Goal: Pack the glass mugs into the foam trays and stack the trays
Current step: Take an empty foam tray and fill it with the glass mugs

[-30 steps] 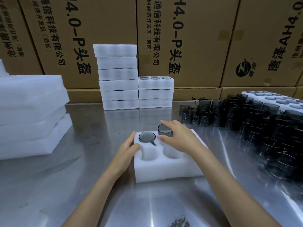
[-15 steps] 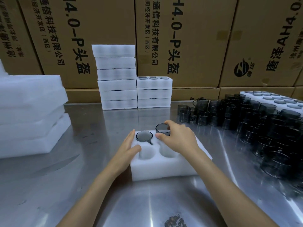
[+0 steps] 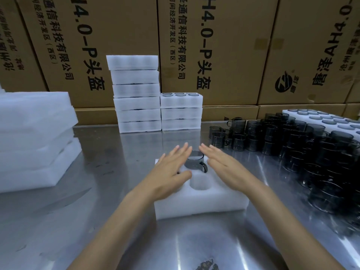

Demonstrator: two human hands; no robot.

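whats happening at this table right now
A person is packing smoked glass mugs into a white foam tray on a steel table. Both the left hand and right hand hover open over the tray, holding nothing. One mug stands in a back pocket, not fully seated; a front pocket is empty. More loose mugs wait at right, packed trays stacked behind.

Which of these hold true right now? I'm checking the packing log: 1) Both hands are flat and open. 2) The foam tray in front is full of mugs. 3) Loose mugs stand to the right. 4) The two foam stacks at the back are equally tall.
1) True: the left hand and right hand have straight fingers and grip nothing.
2) False: the foam tray shows one mug and an empty hole.
3) True: loose mugs crowd the table.
4) False: the left stack is taller than the right stack.
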